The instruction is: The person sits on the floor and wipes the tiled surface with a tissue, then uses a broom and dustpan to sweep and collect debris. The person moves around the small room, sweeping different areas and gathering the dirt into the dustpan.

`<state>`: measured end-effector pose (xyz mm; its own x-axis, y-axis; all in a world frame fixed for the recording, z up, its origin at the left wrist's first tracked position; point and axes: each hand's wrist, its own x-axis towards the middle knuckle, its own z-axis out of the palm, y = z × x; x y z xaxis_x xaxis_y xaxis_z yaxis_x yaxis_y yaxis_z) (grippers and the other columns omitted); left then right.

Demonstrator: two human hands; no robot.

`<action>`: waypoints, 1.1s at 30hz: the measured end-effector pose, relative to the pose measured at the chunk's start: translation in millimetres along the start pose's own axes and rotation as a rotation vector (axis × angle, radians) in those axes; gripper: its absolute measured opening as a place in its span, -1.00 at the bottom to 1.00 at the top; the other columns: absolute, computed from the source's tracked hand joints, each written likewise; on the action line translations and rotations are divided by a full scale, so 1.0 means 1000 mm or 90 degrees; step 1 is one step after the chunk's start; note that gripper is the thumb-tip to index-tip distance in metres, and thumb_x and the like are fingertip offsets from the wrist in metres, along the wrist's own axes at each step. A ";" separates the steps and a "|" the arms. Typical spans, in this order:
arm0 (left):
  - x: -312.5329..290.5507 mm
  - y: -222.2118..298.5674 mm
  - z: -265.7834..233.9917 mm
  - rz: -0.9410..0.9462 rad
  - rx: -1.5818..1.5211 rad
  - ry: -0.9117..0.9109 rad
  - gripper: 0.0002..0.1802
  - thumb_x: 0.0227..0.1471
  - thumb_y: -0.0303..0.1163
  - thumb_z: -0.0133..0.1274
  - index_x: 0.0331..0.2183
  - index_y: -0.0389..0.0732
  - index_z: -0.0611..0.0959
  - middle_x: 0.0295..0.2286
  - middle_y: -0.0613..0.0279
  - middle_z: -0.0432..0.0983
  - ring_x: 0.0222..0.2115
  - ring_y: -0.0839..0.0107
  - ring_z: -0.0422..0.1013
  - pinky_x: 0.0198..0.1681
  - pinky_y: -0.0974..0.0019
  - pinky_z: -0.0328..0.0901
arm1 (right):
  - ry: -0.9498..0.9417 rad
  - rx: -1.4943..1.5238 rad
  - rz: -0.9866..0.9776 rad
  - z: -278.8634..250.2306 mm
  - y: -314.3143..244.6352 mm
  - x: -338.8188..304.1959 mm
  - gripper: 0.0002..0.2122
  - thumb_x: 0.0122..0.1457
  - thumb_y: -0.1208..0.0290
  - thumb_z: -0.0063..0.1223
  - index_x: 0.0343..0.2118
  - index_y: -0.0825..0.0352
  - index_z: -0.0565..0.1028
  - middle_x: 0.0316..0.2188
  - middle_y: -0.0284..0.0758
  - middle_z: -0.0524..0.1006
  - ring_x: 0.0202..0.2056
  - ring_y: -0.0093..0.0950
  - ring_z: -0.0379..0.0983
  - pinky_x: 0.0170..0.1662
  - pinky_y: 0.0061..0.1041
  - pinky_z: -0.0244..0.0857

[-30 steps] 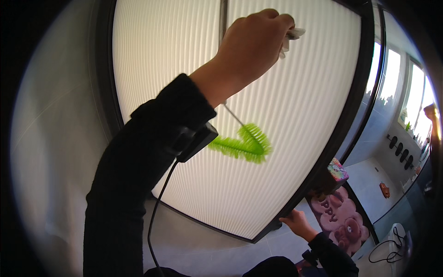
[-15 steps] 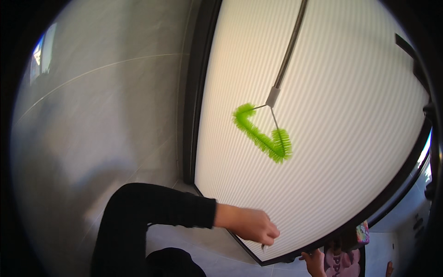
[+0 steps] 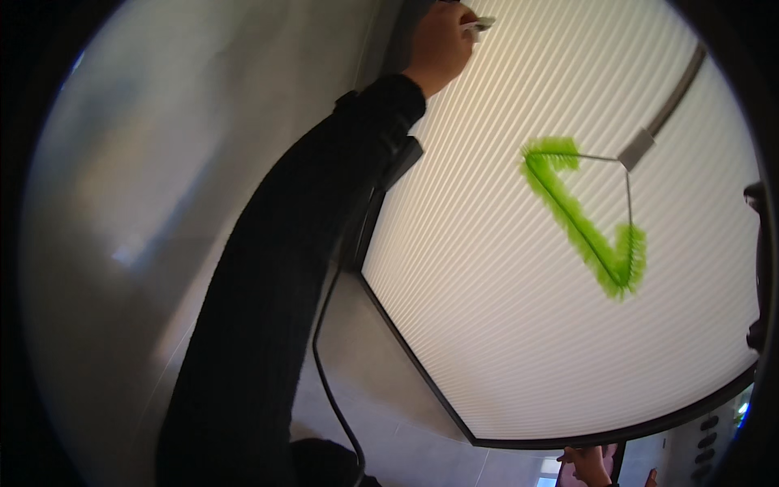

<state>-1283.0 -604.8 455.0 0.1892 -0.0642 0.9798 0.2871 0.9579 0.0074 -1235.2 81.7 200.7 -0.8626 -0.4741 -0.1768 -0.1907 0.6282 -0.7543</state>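
In the head view, your left hand [image 3: 442, 47] holds a pale cloth [image 3: 483, 24] near the upper left of the ribbed panel [image 3: 503, 325]. Your right hand [image 3: 591, 467] is by its lower edge; I cannot tell its grip.

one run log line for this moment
left hand: holds whitish wad | right hand: near ribbed panel lower edge | green brush: before panel

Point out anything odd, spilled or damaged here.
I see no spill or damage. The one mild oddity is the green brush: it slants bristle-end down in front of the pale ribbed panel, breaking up an otherwise plain surface.
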 end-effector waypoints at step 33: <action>-0.426 0.101 -0.011 -0.162 -0.118 -0.189 -0.68 -0.18 -0.80 -0.04 -0.41 -0.17 0.61 -0.40 0.20 0.54 -0.33 0.29 0.50 -0.25 0.32 0.42 | 0.670 0.241 -0.310 0.009 0.242 0.001 -0.61 0.22 0.24 -0.19 -0.07 0.49 0.37 0.00 -0.05 0.33 0.06 -0.26 0.22 0.16 -0.28 0.07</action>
<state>-1324.0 -483.8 36.0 -0.1801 -0.1825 0.9666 0.4582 0.8540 0.2466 -1278.3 227.6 12.7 -0.7305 0.2323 0.6422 -0.6033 0.2212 -0.7662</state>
